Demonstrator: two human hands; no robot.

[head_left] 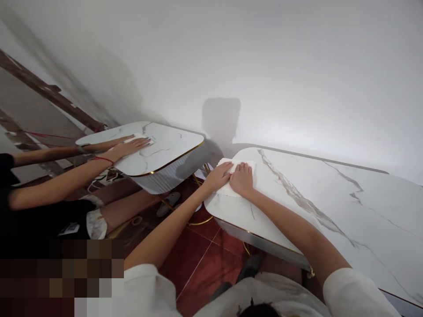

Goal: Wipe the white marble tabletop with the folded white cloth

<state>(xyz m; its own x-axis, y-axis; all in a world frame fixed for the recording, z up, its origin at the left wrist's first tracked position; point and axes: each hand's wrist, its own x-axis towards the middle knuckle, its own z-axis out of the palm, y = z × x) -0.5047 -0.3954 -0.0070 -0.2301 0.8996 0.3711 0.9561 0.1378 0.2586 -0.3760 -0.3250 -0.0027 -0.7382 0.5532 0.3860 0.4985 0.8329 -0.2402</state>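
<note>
Both hands rest on a white cloth (226,190) with a wavy edge, at the near left corner of a white marble-patterned tabletop (277,211). My left hand (218,176) lies flat on the cloth's left part, fingers stretched forward. Beside it, my right hand (243,178) presses down on the cloth with its palm, fingers extended and close together. The thumb sides of the two hands almost touch. Brown-grey veins run across the tabletop, and a gold trim lines its edge.
At the left, a co-worker's hands (128,147) lie on another white cloth (150,141) on a second marble-patterned table (172,141). A gap with red floor tiles (198,255) separates the tables. A white wall (297,79) stands behind; a wooden frame (49,92) leans at the far left.
</note>
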